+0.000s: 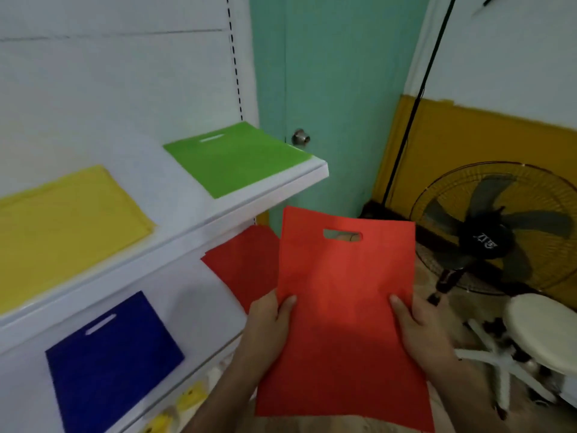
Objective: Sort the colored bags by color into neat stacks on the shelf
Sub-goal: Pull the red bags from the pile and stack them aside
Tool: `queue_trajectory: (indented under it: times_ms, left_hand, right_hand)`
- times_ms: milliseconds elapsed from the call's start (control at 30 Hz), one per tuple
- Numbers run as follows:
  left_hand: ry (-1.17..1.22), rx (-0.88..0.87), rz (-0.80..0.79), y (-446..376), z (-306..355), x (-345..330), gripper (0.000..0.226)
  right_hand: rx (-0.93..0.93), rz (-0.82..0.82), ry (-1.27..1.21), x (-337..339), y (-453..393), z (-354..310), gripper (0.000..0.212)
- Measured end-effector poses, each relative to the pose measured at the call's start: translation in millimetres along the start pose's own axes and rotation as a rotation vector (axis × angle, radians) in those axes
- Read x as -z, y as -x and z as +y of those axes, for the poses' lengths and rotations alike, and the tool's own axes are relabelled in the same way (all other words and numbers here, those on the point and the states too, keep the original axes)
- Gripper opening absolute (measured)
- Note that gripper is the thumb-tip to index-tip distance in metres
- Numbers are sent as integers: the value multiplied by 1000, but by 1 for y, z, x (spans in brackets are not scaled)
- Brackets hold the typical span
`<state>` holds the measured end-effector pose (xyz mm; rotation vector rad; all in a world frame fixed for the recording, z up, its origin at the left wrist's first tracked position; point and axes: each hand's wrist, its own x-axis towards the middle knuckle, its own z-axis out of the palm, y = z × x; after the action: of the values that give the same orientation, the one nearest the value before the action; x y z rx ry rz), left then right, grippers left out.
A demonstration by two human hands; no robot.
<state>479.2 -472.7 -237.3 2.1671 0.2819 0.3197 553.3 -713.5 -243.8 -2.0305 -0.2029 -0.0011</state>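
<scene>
On the far left of the upper shelf (175,232) lies the yellow stack (68,226), and further right on the same board, close to its end, the green stack (234,157). Below, on the lower shelf (193,310), the blue stack (109,360) sits at the left and the red stack (243,264) at the right, its near corner hidden behind the bag in hand.

That red bag (343,307) is held out flat in front of the shelves, handle slot away from the person, just right of the red stack and overlapping it in view. The left hand (265,326) pinches its left edge, thumb on top and the other fingers out of sight beneath; the right hand (415,326) grips the right edge the same way. Both hold it firmly enough that it stays spread, hardly sagging.

The step in hand looks to be delivering a red bag to its own colour (the other three stacks need nothing from it). The next move likely calls for carrying it left and forward under the upper board, lining its edges and slot with the bags already there, then laying it down flat so the stack stays neat.

To the right stand a door (327,89), a fan (496,229) and a stool (546,332).
</scene>
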Motion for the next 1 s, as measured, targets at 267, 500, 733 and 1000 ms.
queue_trajectory:
  times_ms: [267,500,733,1000]
  left_hand:
    - [-62,394,62,-110,-137,-47,36]
    - [-154,585,260,-189,-224,-74,41]
    - [-396,716,428,-224,-286,-80,34]
    - [-611,854,432,-233,-293,-98,67]
  right_hand:
    - [41,-285,265,-107,-155,71,20]
    - [182,-417,432,-230,-295,115,26]
    - [329,-532,411,-325,-359,147,26]
    - [377,-587,615,-363,-367,170,65]
